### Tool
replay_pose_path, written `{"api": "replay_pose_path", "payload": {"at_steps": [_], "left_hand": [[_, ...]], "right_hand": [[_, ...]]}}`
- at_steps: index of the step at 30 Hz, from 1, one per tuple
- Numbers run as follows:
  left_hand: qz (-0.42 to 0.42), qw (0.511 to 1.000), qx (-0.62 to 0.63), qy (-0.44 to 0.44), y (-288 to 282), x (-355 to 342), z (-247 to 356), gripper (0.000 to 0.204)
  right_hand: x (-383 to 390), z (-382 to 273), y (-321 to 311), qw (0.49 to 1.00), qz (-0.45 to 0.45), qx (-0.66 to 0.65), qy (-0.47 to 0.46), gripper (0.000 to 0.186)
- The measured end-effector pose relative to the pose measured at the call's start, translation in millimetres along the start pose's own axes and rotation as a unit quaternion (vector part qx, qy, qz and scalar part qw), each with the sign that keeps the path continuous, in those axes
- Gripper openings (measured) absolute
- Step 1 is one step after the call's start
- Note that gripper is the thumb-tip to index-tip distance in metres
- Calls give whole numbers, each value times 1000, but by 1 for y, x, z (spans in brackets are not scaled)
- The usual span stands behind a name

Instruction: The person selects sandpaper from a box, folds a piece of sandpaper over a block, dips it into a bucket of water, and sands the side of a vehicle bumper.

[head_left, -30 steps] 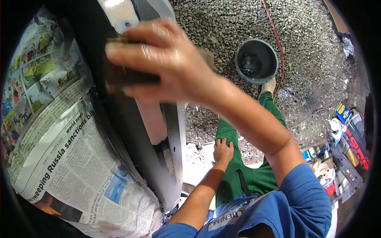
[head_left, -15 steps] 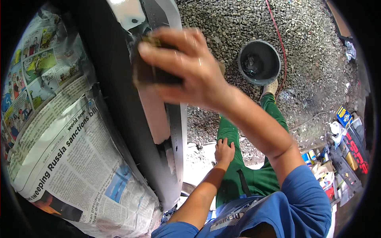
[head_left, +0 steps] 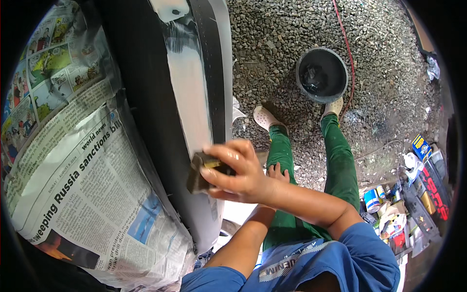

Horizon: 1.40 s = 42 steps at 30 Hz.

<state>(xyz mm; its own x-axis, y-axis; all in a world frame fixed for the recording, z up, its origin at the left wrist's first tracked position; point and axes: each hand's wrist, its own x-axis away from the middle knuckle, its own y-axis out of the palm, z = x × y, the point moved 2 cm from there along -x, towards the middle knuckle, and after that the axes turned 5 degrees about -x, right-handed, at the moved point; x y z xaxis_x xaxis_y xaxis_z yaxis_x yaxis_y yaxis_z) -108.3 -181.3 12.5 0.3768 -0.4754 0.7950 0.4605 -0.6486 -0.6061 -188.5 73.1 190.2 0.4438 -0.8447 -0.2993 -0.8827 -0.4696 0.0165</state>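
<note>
A dark sanding block (head_left: 196, 179), seemingly wrapped in sandpaper, is in my right hand (head_left: 241, 173), with fingers and thumb closed round it. It is pressed against the lower part of a long pale strip of filler (head_left: 189, 97) on a dark grey vehicle panel (head_left: 146, 92). Near the strip's upper end the surface looks wet and smeared with grey, below a whitish patch (head_left: 171, 9). My left hand (head_left: 278, 172) rests on my green-trousered thigh, its fingers loosely spread and holding nothing; my right forearm partly hides it.
Newspaper masking (head_left: 92, 180) covers the vehicle's left side. On the gravel (head_left: 262, 44) stands a black bucket (head_left: 322, 75) with dark liquid, close to my foot. A red hose (head_left: 346, 44) runs behind it. Cans (head_left: 372, 200) and assorted clutter lie at right.
My right hand has slid down the strip toward me with the block, uncovering the strip's upper stretch. My left hand stays on my thigh.
</note>
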Motion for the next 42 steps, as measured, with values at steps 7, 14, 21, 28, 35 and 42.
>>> {"api": "replay_pose_path", "payload": {"at_steps": [7,14,21,28,35,42], "left_hand": [[-51,990,125,-50,-5,4,-2,60],[-133,987,47,-79,-34,-1,14,47],[-171,976,98,-91,-30,-4,14,58],[-233,972,9,-21,-34,-4,12,68],[-126,991,31,-29,-31,0,14,55],[-148,986,-78,-5,-26,-5,2,58]], "right_hand": [[-142,29,-23,984,173,38,-19,65],[-13,-8,14,998,65,17,7,74],[-119,34,-27,983,167,64,-46,78],[-5,3,-1,998,66,4,13,83],[-134,63,-48,976,198,81,-41,73],[-26,13,-6,995,98,15,7,81]]}}
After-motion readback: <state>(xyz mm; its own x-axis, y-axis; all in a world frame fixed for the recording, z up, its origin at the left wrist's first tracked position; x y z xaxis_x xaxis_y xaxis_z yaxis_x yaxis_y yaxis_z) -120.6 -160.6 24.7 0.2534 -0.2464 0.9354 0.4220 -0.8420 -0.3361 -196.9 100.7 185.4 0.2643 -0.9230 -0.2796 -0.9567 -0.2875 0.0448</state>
